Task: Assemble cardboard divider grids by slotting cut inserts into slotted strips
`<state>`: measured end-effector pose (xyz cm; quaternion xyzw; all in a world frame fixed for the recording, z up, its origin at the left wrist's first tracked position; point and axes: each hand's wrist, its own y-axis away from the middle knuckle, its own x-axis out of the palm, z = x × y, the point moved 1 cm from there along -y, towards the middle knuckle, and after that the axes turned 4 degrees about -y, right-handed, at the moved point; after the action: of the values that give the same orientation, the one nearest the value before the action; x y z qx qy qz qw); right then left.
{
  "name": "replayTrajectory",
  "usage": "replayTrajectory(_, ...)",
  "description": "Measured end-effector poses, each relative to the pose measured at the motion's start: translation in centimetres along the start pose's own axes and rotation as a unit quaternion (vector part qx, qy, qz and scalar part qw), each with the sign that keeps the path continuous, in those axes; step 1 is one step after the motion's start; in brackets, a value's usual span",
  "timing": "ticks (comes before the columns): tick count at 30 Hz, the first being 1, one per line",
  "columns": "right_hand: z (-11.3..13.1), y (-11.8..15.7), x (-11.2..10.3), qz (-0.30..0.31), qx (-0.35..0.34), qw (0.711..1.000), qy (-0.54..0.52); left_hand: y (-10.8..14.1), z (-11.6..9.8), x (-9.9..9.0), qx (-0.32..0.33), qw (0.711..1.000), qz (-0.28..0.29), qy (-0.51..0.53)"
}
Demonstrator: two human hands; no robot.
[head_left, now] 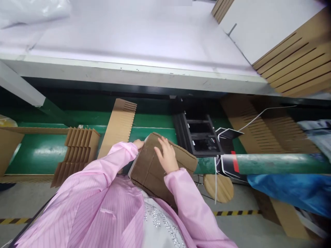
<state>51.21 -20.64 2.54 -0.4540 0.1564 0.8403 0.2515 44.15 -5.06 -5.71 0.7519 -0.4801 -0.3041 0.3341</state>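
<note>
A brown, boxy, cushion-like fabric piece [155, 162] with stitched seams is held tilted against the front of my body, and a pale side shows along its left edge. My right hand [167, 154] lies on its upper face, with the thumb apart from the fingers. At the upper left edge, my left hand [139, 144] grips the piece; most of its fingers are hidden behind it. Just beyond, a slotted cardboard strip [117, 122] leans on the green surface to the left. Black frame-like trays [199, 129] stand close by on the right.
A white tabletop [134, 38] with a thick front edge spans the far side. Slotted cardboard dividers [77, 148] stand at left, with more slotted cardboard [258, 125] at right. Beneath the green rail [274, 163] are a round wooden stool seat [219, 187] and blue plastic sheeting [292, 191].
</note>
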Motion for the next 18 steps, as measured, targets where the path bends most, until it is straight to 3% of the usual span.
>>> replayTrajectory(3,-1.6,-4.2,-0.8,-0.002,0.036,0.999,0.022,-0.4,-0.6,0.0,-0.005,1.0,-0.012,-0.005)
replayTrajectory(6,-1.8,-6.4,0.4,0.047,0.05,0.997,0.044,-1.1,-0.8,0.0,-0.014,1.0,-0.013,-0.006)
replayTrajectory(11,-1.5,-6.8,2.5,0.033,0.103,0.992,0.06,-2.9,-1.0,0.4,-0.021,1.0,-0.001,-0.016)
replayTrajectory(18,-2.8,-7.1,3.5,0.041,0.153,0.985,0.065,-4.5,-1.3,0.8,-0.007,1.0,-0.003,-0.03)
